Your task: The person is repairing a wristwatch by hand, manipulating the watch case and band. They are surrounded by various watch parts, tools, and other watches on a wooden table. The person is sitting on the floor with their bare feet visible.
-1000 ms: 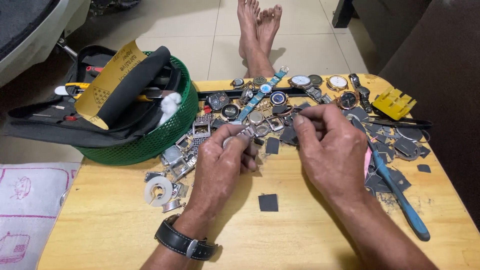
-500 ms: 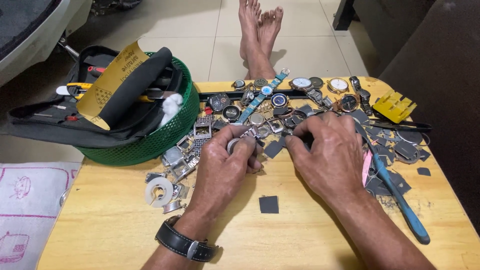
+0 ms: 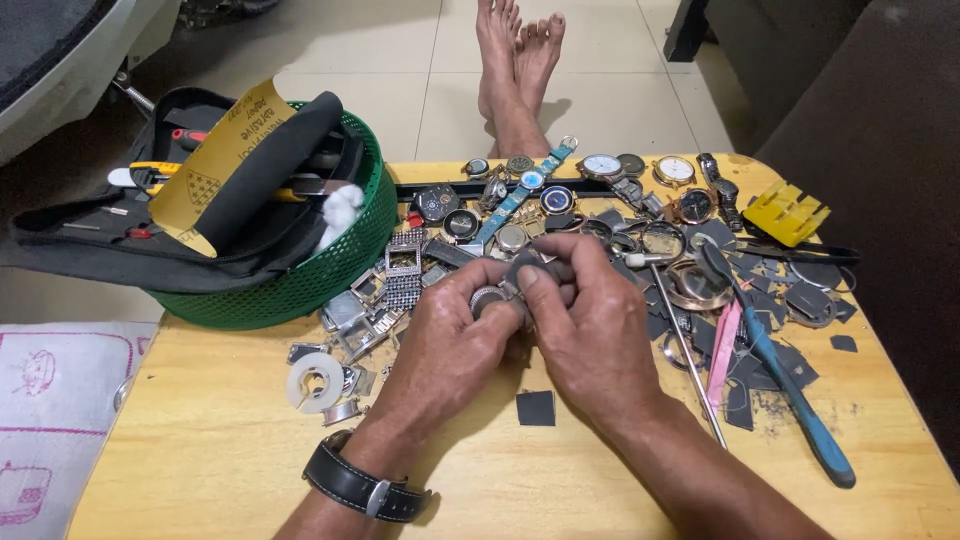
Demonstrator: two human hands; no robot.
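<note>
both hands pinch a small round watch case over a cluttered wooden table

the left hand (image 3: 450, 335) curls its fingers shut around the round metal watch case (image 3: 487, 298), while the right hand (image 3: 590, 320) presses thumb and forefinger closed on a dark piece just beside it. loose watches (image 3: 530, 185) lie beyond the fingertips, a green basket (image 3: 330, 270) far left, a blue-handled tool (image 3: 790, 390) right.

Pale tiled floor (image 3: 400, 60) surrounds a low wooden table (image 3: 200, 440).
</note>
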